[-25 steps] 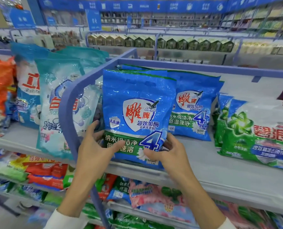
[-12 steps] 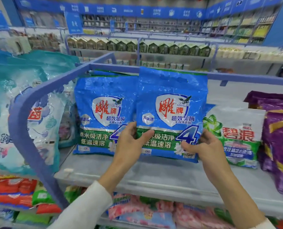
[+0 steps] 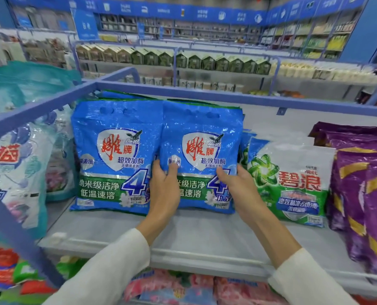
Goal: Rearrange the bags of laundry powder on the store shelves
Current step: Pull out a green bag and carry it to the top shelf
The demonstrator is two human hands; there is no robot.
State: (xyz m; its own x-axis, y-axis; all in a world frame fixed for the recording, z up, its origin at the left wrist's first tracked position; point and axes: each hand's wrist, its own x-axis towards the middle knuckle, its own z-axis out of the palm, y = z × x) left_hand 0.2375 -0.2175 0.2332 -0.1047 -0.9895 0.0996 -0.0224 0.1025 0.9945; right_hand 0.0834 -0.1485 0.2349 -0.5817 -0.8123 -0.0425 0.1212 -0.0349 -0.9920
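Note:
Two blue laundry powder bags stand side by side on the grey shelf (image 3: 200, 236). The right blue bag (image 3: 202, 137) is held at both lower sides: my left hand (image 3: 164, 190) grips its left edge, thumb on the front, and my right hand (image 3: 241, 186) grips its right edge, thumb on the front. Its bottom rests on or just above the shelf. The left blue bag (image 3: 115, 150) leans against more blue bags behind it. A green and white bag (image 3: 291, 179) stands directly right of the held one.
Purple bags (image 3: 363, 194) fill the shelf's right end. A blue metal rail (image 3: 11, 172) divides this shelf from teal and white bags (image 3: 14, 168) on the left. Red, green and pink bags lie on lower shelves. Other aisles stand behind.
Both hands carried a blue bag from the left stack rightward and lowered it beside the other blue bag, close to the green and white bag. The view shifted right.

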